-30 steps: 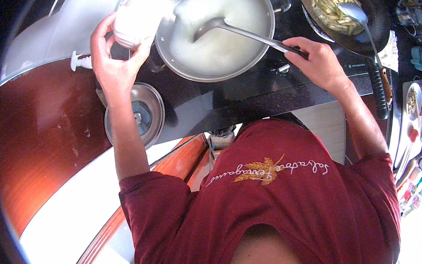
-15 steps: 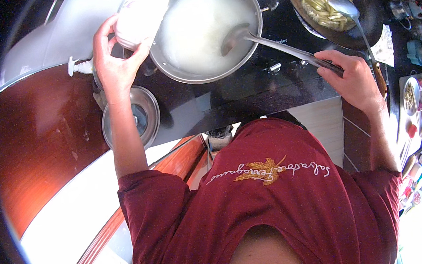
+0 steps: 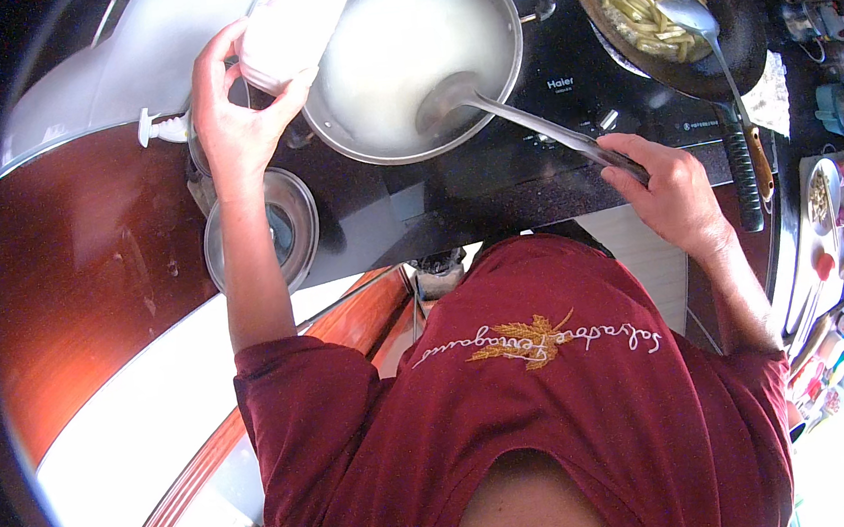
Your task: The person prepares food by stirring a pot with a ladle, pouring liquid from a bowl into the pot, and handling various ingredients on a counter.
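Draws ladle left and nearer in pot, clasped by right hand, and holds bowl in left hand, perhaps risking spills from hasty tipping.

At far left I hold a white bowl aslant, washed out by glare, beside the left rim of a wide silver pot. Cloudy whitish liquid fills the pot broadly. My metal ladle slants from near right, its head dipped in the liquid's near side.
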A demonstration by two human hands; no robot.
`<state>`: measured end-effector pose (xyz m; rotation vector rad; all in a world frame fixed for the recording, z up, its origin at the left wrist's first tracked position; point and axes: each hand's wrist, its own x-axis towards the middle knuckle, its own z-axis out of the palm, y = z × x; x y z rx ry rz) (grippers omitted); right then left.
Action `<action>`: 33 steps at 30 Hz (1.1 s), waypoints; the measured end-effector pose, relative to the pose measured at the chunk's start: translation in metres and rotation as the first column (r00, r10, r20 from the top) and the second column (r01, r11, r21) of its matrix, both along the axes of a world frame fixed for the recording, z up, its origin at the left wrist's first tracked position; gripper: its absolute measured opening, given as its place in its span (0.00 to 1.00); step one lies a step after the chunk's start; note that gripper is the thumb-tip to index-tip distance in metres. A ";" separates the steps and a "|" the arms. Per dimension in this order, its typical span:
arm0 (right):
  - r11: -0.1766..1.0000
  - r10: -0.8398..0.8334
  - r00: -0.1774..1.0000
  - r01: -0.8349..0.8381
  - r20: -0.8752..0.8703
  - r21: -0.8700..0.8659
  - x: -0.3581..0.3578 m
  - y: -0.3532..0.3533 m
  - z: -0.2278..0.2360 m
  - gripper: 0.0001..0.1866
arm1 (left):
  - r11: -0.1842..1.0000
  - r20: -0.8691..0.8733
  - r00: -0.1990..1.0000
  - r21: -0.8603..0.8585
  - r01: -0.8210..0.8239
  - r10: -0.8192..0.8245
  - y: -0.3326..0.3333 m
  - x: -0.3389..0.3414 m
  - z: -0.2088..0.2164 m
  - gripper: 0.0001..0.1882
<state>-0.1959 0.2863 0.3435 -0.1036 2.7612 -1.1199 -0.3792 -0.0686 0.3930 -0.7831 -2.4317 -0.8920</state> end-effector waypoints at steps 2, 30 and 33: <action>1.000 -0.024 0.998 0.024 -0.051 0.006 0.001 -0.002 -0.007 0.15 | 1.000 0.001 1.000 -0.010 -0.004 0.005 -0.001 -0.001 0.001 0.36; 0.967 0.033 0.914 0.073 -0.405 0.245 -0.069 -0.025 -0.065 0.16 | 0.998 0.189 0.981 0.040 -0.046 0.038 -0.013 0.006 -0.017 0.36; 0.971 0.050 0.910 0.053 -0.412 0.235 -0.062 -0.015 -0.057 0.17 | 0.997 0.191 0.979 0.029 -0.073 0.066 -0.015 0.004 -0.019 0.36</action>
